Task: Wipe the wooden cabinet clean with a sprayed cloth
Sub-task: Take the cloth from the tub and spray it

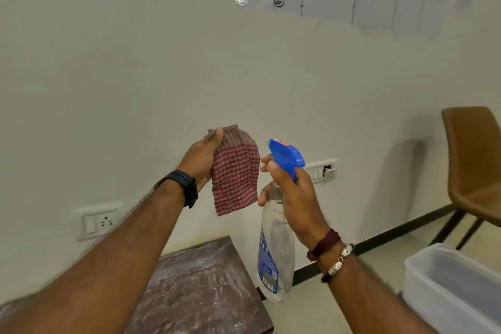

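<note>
The task looks to be at its start: the cloth is being readied and the wiping is not yet begun.

The left hand (202,158) is raised in front of the wall, closed on the top edge of the cloth (235,173), thumb pinching it so the checked fabric hangs free below. Whether the cloth is wet yet cannot be told. Below this hand lies the cabinet (200,287), its dark top still streaked and dusty, its right edge and far corner in view. Nothing stands on the part shown, so there is open room for strokes, though the wall bounds it at the back.

Just right of the cloth, the right hand (291,198) grips the neck of the bottle (275,247), a finger at the blue trigger, the nozzle aimed at the cloth and close to it without touching. The bottle hangs beside the cabinet's right edge.

Further right of that hand, low down, sit a bin (444,282) and a chair (474,160), well apart from the cabinet with bare floor between.
</note>
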